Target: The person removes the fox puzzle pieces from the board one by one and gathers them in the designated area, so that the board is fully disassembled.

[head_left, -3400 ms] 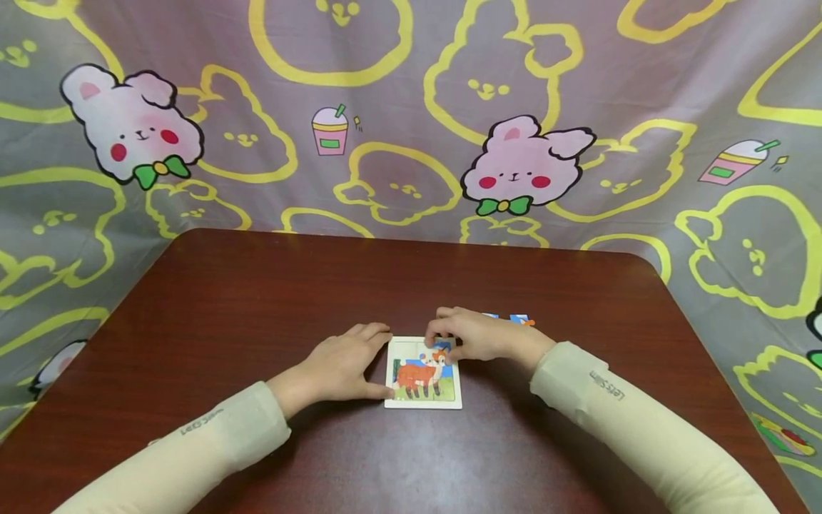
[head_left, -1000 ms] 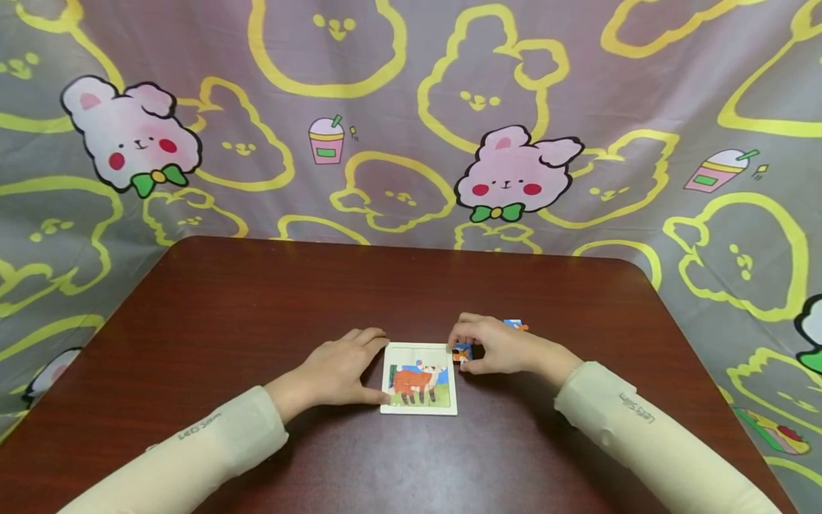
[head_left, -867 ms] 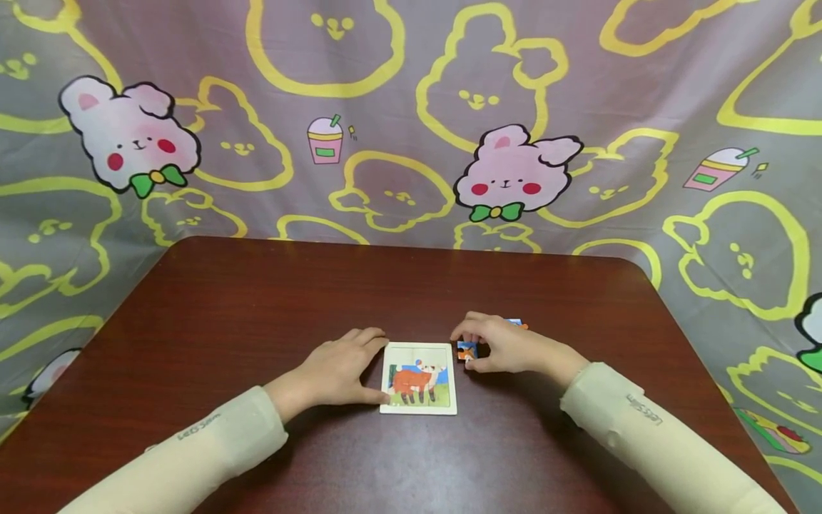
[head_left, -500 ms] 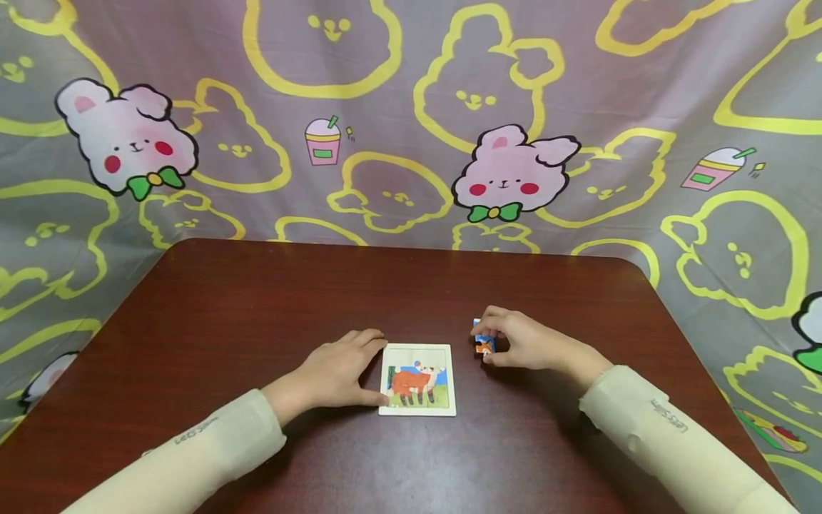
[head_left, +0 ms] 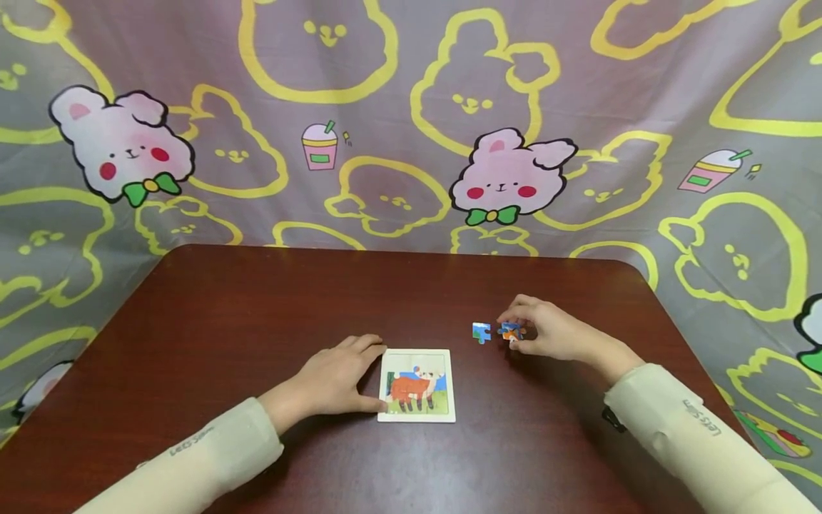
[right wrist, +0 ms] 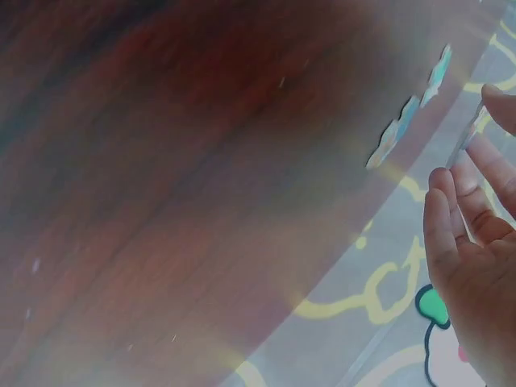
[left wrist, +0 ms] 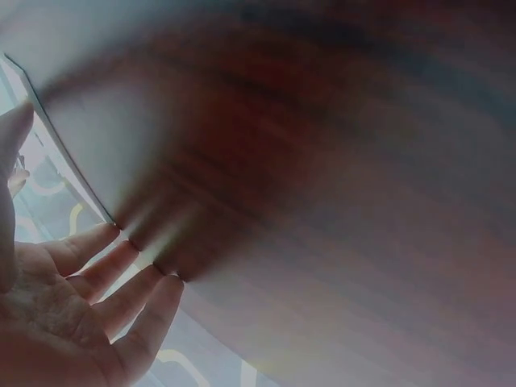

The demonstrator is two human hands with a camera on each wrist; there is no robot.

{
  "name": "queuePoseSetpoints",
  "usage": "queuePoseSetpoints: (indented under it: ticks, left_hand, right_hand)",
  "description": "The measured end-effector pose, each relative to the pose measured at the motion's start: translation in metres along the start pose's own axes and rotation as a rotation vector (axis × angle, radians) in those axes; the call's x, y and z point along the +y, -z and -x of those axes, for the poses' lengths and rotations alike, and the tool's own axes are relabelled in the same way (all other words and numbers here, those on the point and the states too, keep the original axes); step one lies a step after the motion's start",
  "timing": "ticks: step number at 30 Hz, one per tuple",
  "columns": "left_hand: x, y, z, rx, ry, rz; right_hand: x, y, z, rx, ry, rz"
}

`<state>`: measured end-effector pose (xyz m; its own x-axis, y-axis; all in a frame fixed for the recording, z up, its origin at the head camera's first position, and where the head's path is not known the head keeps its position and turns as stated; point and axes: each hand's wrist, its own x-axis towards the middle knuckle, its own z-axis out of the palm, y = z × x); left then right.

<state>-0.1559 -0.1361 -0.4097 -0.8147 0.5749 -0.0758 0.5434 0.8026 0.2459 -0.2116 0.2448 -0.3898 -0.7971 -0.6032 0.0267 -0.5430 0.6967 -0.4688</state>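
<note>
My left hand (head_left: 330, 378) lies at the left edge of a square jigsaw board (head_left: 449, 392), thumb at its near corner, fingertips by its far corner. The board has a white border and shows a red-brown animal on grass, with a pale top strip. In the left wrist view, the fingers (left wrist: 141, 322) of that hand are spread and fairly straight, tips at the table. My right hand (head_left: 555, 330) pinches a puzzle piece (head_left: 511, 334) in orange and blue between thumb and fingers. In the right wrist view, this held piece (right wrist: 468, 133) appears edge-on, above the table.
A blue and green puzzle piece (head_left: 481, 332) lies on the table left of the right hand. Another loose piece (right wrist: 393, 133) shows in the right wrist view, partly covered in the head view. A patterned cloth (head_left: 385, 121) hangs behind the dark wooden table (head_left: 308, 293).
My right hand has carried the pinched piece from the board's top right away to the right, toward the loose pieces, uncovering the blue and green one. The left hand stays at the board.
</note>
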Motion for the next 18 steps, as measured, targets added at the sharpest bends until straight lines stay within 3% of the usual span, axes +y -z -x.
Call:
queuePoseSetpoints:
  ticks: [18]
  left_hand:
    - [0.001, 0.000, -0.002, -0.012, 0.012, -0.007]
  right_hand:
    - [0.037, 0.019, 0.017, 0.053, -0.031, 0.082]
